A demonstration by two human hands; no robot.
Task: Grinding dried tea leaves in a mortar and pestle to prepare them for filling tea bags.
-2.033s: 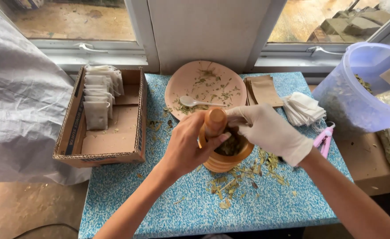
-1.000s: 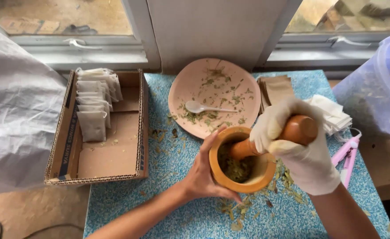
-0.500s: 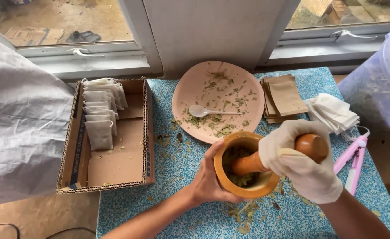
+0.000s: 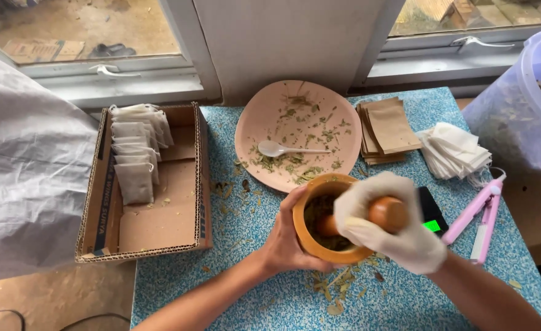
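Note:
A wooden mortar [image 4: 310, 244] with crushed dried green leaves inside stands on the blue speckled table [image 4: 240, 288]. My bare left hand [image 4: 286, 242] wraps its left side. My right hand [image 4: 384, 236], in a white glove, grips the wooden pestle [image 4: 386, 214], whose lower end is down in the mortar. Dried leaf bits lie scattered around the mortar's base.
Behind the mortar sits a pink plate [image 4: 264, 116] with leaf scraps and a white spoon [image 4: 280, 149]. A cardboard box [image 4: 154, 227] of filled tea bags is at left. Brown paper pouches [image 4: 390, 130], white filter bags [image 4: 454, 150], a small black scale [image 4: 431, 216], a pink sealer tool [image 4: 476, 214] and a translucent tub [image 4: 516, 122] lie right.
My gloved right hand has swung the pestle more upright over the mortar, uncovering the black scale. My left hand keeps holding the mortar.

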